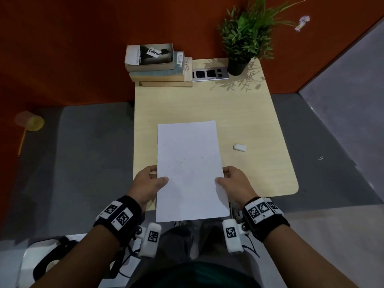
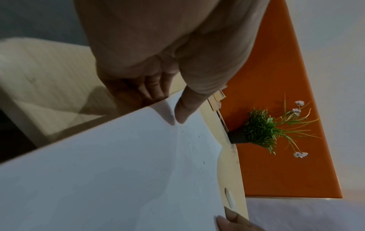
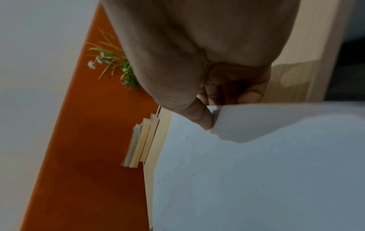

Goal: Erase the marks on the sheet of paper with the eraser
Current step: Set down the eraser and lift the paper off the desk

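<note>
A white sheet of paper [image 1: 189, 167] with faint small marks is held over the near edge of the wooden table [image 1: 249, 113]. My left hand [image 1: 154, 177] pinches its left edge, thumb on top and fingers underneath. My right hand [image 1: 225, 177] pinches the right edge the same way. The left wrist view shows the thumb [image 2: 185, 109] on the paper [image 2: 118, 171]; the right wrist view shows the thumb [image 3: 199, 115] on the paper [image 3: 256, 171]. A white eraser [image 1: 239, 147] lies on the table to the right of the sheet, apart from both hands.
A stack of books [image 1: 158, 65] sits at the table's far left corner, a grey socket panel [image 1: 209, 74] beside it, and a potted plant [image 1: 243, 42] at the far right. An orange wall stands behind. Grey floor surrounds the table.
</note>
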Available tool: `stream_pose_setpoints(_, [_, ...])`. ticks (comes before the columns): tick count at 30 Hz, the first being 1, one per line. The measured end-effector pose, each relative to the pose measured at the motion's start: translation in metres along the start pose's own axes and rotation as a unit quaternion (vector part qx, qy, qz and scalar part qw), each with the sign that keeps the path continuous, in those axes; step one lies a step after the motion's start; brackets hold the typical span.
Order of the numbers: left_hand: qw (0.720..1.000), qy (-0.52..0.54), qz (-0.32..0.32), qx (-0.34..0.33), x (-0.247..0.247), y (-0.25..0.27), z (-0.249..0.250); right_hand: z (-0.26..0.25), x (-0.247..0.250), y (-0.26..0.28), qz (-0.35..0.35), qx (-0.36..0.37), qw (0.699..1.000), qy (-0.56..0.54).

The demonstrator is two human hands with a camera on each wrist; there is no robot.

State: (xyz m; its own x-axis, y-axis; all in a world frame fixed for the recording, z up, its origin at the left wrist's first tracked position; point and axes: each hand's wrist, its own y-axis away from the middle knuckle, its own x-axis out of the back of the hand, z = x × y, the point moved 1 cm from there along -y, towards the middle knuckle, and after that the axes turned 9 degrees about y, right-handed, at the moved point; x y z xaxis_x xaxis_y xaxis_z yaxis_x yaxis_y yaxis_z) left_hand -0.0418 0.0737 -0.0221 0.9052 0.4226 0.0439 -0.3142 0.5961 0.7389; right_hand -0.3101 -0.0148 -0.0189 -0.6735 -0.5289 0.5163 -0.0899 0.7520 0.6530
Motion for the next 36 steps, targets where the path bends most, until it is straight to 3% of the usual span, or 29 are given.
stream_pose_setpoints(8, [0.991, -0.071, -0.113, -0.008, 0.006, -0.002, 0.001, 0.023, 0.009, 0.012, -0.104, -0.053, 0.974, -0.196])
stream_pose_setpoints(15, [0.978, -0.113, -0.173, -0.025, 0.004, 0.002, 0.004, 0.040, 0.006, 0.029, -0.148, -0.041, 0.948, -0.279])
stream_pose_setpoints(22, [0.956, -0.148, -0.241, -0.077, -0.019, 0.016, 0.000, 0.092, 0.007, 0.056, -0.107, -0.057, 0.923, -0.366])
stream_pose_setpoints(27, [0.944, -0.175, -0.276, -0.047, -0.050, 0.029, -0.009, 0.152, 0.016, 0.076, -0.070, -0.072, 0.888, -0.449])
stream_pose_setpoints(36, [0.919, -0.210, -0.333, -0.012, -0.103, 0.046, -0.051, 0.236, 0.011, 0.103, 0.026, -0.116, 0.788, -0.605])
